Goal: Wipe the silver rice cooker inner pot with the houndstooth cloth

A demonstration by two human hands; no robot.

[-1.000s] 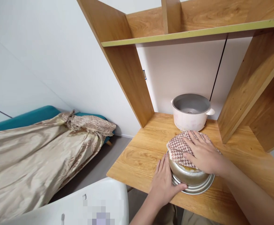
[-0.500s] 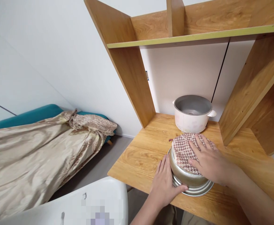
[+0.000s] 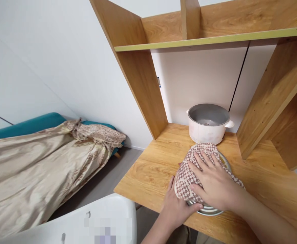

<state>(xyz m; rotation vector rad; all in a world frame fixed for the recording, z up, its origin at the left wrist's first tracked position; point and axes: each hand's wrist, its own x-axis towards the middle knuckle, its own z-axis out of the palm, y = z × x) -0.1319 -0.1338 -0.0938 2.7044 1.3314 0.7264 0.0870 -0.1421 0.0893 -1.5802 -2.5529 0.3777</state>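
Observation:
A houndstooth-patterned cloth point(image 3: 184, 184) in brown and cream, with a small red loop at its left edge, is draped over a round metal pot that appears upside down. My right hand point(image 3: 210, 179) lies flat on the cloth with its fingers spread, pressing it against the pot. The pot's stepped silver rim point(image 3: 210, 210) shows below the cloth, and some metal shows at the right. My left hand point(image 3: 175, 206) steadies the pot from the near left, its thumb along the front rim. The cloth's edge partly hides the left fingers.
Behind the cloth, a white pot point(image 3: 206, 130) with a grey inside and side handles stands on the wooden desk point(image 3: 148, 166). Shelf uprights point(image 3: 145, 98) flank it. A white chair point(image 3: 112, 206) is at the lower left, and a bed with a beige cover point(image 3: 36, 162) lies beyond.
My right hand has slid the cloth left and toward me, so it now hangs over the pot's left side and covers more of it. My left hand stays at the rim.

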